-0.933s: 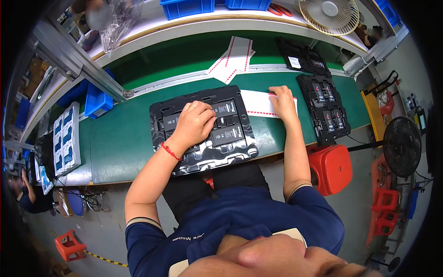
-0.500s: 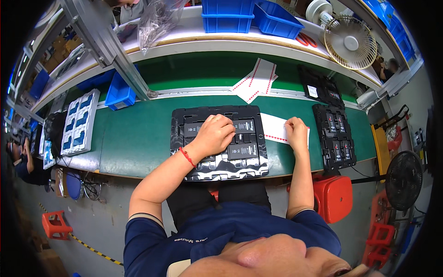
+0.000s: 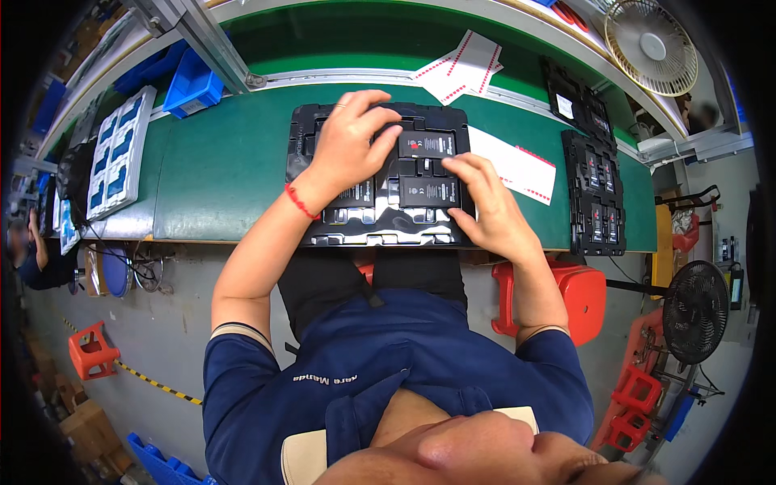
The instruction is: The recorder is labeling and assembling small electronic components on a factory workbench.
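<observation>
A black plastic tray (image 3: 380, 230) lies before me on the green bench, with flat black battery packs in its pockets. The upper right battery pack (image 3: 428, 145) bears a small red dot; the lower right battery pack (image 3: 427, 192) shows no dot. My left hand (image 3: 349, 141) hovers over the tray's upper left part, fingers apart, hiding some of the batteries. At the tray's right edge is my right hand (image 3: 491, 206), its thumb and fingers spread beside the right-hand batteries. A white sheet (image 3: 517, 166) with rows of red dot stickers lies right of the tray.
More white sticker sheets (image 3: 459, 69) lie at the back. Black battery trays (image 3: 594, 190) stand at the right, a white tray with blue pieces (image 3: 121, 153) at the left. A blue bin (image 3: 194, 85) sits by the metal post. A red stool (image 3: 578, 303) is below the bench.
My right hand has come from the sticker sheet to the tray's right edge. My left hand has shifted off the right-hand batteries, and a red dot now shows there. The view has tilted.
</observation>
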The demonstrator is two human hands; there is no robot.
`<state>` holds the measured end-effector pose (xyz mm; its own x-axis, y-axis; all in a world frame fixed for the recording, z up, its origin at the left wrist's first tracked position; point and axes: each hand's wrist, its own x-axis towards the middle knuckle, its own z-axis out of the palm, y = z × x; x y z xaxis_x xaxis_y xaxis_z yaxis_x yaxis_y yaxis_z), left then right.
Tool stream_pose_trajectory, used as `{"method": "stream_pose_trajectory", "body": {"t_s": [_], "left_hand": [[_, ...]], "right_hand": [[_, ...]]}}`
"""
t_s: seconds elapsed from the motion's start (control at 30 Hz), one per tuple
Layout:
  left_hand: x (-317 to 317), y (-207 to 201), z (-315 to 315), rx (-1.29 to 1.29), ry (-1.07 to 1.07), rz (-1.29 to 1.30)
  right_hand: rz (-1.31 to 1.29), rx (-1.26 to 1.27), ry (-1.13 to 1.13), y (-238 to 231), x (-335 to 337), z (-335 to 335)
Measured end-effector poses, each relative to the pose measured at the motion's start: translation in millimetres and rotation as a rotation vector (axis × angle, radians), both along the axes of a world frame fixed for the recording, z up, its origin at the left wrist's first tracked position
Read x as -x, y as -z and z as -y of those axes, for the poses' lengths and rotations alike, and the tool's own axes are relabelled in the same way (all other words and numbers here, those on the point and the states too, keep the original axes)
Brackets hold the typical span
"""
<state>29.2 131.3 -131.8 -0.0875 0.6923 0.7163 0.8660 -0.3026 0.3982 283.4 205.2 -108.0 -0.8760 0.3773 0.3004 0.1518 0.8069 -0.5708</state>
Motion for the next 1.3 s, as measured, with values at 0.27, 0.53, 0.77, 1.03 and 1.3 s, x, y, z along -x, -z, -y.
{"method": "stream_pose_trajectory", "body": {"t_s": [0.27,0.53,0.77,1.03,1.3], "left_hand": [[-32,-19,51,0.311,0.227,-0.011],[-52,8,54,0.337,0.171,-0.033],[-60,19,40,0.180,0.039,0.183],[-65,27,37,0.030,-0.071,0.196],[-66,27,37,0.021,-0.082,0.168]], "right_hand": [[0.252,-0.134,-0.074,-10,3,-4],[0.167,0.131,-0.089,-9,14,-23],[-0.097,0.197,0.038,-21,26,-51],[0.125,0.668,0.029,-22,51,-59],[0.138,0.802,-0.125,-15,61,-54]]}}
